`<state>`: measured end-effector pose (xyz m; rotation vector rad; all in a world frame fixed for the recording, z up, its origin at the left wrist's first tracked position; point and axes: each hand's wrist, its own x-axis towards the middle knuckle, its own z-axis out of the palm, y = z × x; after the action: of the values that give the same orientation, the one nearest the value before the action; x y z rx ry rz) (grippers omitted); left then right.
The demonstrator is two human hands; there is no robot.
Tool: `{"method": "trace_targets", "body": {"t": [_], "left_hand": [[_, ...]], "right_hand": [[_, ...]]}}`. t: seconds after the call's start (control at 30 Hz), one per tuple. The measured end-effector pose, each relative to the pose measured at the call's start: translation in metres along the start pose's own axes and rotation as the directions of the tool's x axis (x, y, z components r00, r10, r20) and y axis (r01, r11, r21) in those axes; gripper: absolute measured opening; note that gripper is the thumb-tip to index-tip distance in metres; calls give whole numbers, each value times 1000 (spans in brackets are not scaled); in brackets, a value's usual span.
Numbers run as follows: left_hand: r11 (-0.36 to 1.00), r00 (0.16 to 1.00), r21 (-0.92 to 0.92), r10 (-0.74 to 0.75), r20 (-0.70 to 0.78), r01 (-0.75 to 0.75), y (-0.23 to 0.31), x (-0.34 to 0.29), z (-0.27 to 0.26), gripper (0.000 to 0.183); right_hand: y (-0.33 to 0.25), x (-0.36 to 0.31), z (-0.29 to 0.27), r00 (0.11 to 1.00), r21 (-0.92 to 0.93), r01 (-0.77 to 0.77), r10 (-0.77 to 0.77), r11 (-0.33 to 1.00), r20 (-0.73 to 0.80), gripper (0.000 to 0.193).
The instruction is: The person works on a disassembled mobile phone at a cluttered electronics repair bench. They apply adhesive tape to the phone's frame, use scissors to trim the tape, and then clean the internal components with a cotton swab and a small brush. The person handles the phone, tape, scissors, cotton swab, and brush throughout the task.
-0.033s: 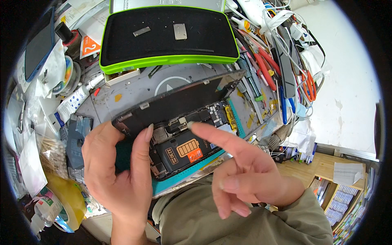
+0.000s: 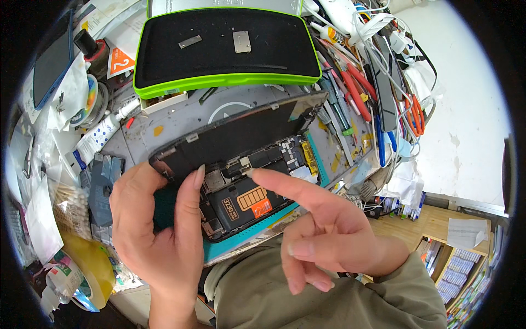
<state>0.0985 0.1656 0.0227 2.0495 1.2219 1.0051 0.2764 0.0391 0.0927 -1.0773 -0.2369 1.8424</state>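
Note:
An opened phone lies in front of me, its body [image 2: 274,159] on a teal mat [image 2: 230,248]. The black battery [image 2: 233,211], with an orange label, and the circuit parts show. The detached-side screen panel [image 2: 235,134] stands tilted up along the far edge, its dark inner face toward me. My left hand [image 2: 159,225] pinches the panel's left end between thumb and fingers; the fingers behind it are partly hidden. My right hand [image 2: 329,225] holds nothing. Its index finger is stretched out, with the tip at a small metal connector piece [image 2: 245,164] above the battery, and the other fingers are loosely curled.
Beyond the phone stands a green-rimmed tray [image 2: 219,66] with a black lining and small metal plates. Pliers [image 2: 356,88], screwdrivers and cables crowd the right. A glue tube [image 2: 104,134], a solder spool [image 2: 93,104] and plastic bags fill the left.
My right index fingertip has shifted slightly left and toward me, off the connector's top. The screen panel leans back a little more. My left hand keeps its grip.

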Motion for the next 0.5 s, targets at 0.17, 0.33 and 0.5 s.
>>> {"method": "trace_targets", "body": {"t": [0.17, 0.33, 0.5], "left_hand": [[1000, 1000, -17, 14, -13, -14, 2, 2, 2, 28], [1000, 1000, -7, 11, -18, -11, 2, 1, 1, 29], [999, 999, 5, 47, -22, -47, 1, 2, 2, 29]], "right_hand": [[-4, 8, 6, 1000, -124, -10, 7, 992, -22, 80], [-9, 10, 1, 1000, 28, -19, 19, 999, 1, 79], [1, 6, -2, 999, 211, -34, 34, 977, 3, 79]]}}
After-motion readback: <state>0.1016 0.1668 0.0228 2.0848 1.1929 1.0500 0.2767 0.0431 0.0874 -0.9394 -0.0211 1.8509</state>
